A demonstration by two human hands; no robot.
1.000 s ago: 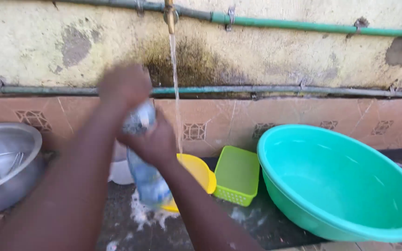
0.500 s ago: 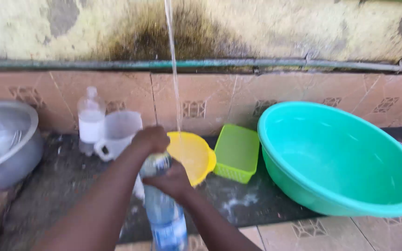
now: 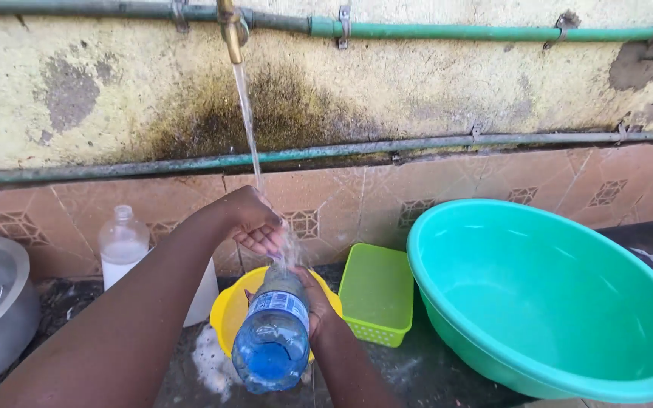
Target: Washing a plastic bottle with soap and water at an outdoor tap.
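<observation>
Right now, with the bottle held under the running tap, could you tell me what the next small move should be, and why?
Probably shift the bottle's mouth a touch so the water stream runs straight in. The stream strikes the left hand at the neck and splashes, while the right hand holds the bottle tilted toward the camera.
</observation>
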